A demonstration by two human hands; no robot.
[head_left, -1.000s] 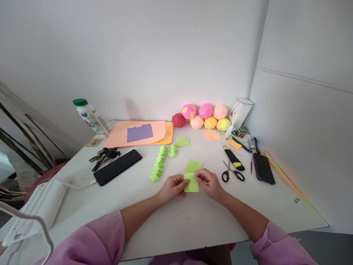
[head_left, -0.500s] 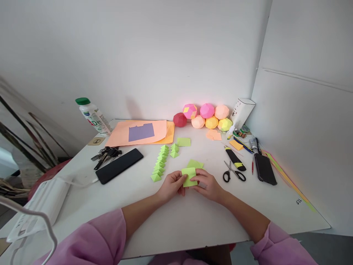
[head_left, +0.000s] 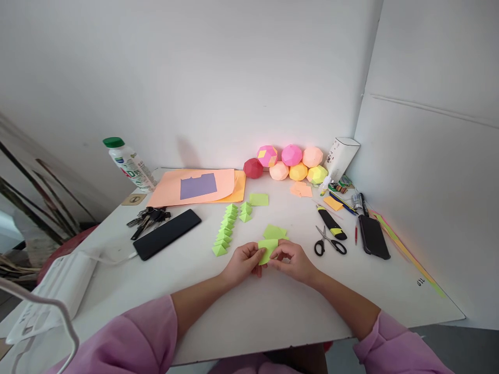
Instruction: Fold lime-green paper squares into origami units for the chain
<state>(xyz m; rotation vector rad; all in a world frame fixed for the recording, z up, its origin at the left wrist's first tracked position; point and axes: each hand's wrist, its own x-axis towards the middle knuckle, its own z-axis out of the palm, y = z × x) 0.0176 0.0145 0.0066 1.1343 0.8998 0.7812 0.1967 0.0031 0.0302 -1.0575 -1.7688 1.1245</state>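
Observation:
A small square of light green paper (head_left: pixel 267 249) is held up between my two hands, just above the white table (head_left: pixel 249 311). My left hand (head_left: pixel 246 259) pinches its left side, thumb in front. The fingers of my right hand (head_left: pixel 291 261) are closed on its right edge, and the paper curves a little there. Right behind it lie more green paper squares (head_left: pixel 275 231). To the left stand a long row of folded green paper pieces (head_left: pixel 226 228) and a shorter row (head_left: pixel 246 212). Another green sheet (head_left: pixel 259 199) lies farther back.
Paper balls (head_left: pixel 291 156) are stacked by the wall. On the right lie scissors (head_left: pixel 329 241), a yellow-black cutter (head_left: pixel 331 222) and a dark phone (head_left: pixel 373 236). On the left are a black power bank (head_left: pixel 167 235), keys (head_left: pixel 150 218), a bottle (head_left: pixel 130 166) and orange sheets (head_left: pixel 167 189).
The top edge of the green paper has come down slightly and the sheet looks more bent. My right fingers have shifted along its right edge. The view has moved a little.

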